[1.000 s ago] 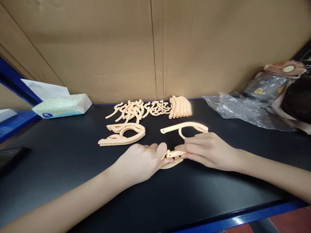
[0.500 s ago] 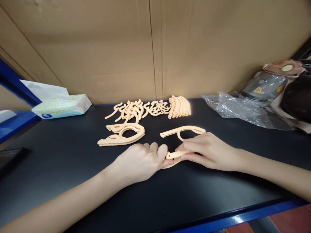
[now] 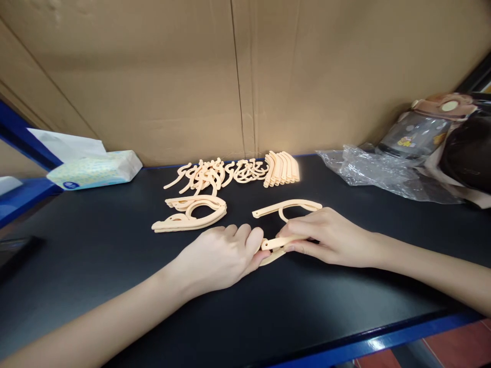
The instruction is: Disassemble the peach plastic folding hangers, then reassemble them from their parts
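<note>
Cardboard wall (image 3: 153,76) fills the far side of the scene, one vertical seam near its middle. Black tabletop (image 3: 287,317) runs wide below it, blue edge along the near right.

Far right: crumpled clear plastic bag (image 3: 368,171), a clear bottle with a brown lid (image 3: 422,128) lying behind it. Far left: tissue pack (image 3: 92,167), one tissue standing up from it.

Centre far, by the wall: loose heap of peach hook pieces (image 3: 215,174), and just right of it a neat row of curved arm pieces (image 3: 283,168). Nearer, left of centre, a small stack of folded hangers (image 3: 190,214) lies flat.

Left hand (image 3: 220,255) rests knuckles-up on the table, fingers curled tight on the left end of the peach folding hanger (image 3: 286,207). Right hand (image 3: 332,237) pinches the hanger's near arm between thumb and fingers, palm down. The hanger lies at table centre, between both hands (far arm and hook loop clear of the fingers, near arm mostly covered). Hands almost meet at the joint.
</note>
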Motion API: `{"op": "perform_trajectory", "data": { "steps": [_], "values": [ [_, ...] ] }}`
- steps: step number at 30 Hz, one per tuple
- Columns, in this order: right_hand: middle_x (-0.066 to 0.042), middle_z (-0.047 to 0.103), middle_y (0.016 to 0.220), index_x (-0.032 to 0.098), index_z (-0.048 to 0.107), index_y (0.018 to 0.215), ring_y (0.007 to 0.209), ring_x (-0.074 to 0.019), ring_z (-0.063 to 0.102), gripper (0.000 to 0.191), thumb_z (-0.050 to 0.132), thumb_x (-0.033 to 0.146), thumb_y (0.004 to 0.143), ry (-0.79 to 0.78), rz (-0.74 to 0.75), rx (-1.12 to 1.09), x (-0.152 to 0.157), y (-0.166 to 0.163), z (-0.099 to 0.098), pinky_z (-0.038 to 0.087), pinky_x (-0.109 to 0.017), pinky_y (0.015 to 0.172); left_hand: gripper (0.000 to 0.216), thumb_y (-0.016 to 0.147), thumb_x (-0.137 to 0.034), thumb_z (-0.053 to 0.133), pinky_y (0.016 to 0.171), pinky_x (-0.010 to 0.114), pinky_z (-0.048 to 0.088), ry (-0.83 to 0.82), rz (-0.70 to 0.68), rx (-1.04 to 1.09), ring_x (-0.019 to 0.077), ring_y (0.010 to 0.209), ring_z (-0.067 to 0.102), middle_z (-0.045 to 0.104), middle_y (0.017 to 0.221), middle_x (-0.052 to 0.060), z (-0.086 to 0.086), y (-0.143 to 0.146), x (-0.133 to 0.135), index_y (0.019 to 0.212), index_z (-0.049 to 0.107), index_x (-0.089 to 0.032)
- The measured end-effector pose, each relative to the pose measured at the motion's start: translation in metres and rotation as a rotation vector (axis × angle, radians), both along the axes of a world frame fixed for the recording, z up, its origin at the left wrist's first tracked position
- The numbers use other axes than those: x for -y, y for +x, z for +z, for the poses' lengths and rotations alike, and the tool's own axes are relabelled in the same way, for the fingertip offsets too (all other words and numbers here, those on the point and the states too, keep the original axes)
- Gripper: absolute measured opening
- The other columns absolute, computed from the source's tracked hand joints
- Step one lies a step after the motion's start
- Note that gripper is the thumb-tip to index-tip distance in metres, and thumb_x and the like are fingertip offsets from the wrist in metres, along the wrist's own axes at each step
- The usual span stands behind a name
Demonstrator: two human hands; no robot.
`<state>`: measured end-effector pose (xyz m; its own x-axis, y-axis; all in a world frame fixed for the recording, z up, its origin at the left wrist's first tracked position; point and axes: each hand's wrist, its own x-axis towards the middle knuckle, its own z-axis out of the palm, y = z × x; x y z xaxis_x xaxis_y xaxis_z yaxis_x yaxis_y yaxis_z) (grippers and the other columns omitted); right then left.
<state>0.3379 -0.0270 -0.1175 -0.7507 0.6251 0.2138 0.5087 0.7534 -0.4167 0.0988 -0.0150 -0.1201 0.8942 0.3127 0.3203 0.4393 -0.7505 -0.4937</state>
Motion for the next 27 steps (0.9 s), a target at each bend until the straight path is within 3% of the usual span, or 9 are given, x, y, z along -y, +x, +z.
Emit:
{"op": "perform_trajectory", "data": {
  "steps": [27],
  "values": [
    [-0.002,0.065,0.082,0.019,0.061,0.098,0.070,-0.0111,0.058,0.024,0.040,0.029,0.096,0.071,-0.029,0.061,0.0007,-0.0013,-0.0012,0.038,-0.022,0.062,0.031,0.096,-0.028,0.030,0.040,0.029,0.026,-0.104,-0.014,0.044,0.0134,0.042,0.052,0.051,0.055,-0.003,-0.0014,0.0015,0.0007,0.069,0.044,-0.018]
  ]
}}
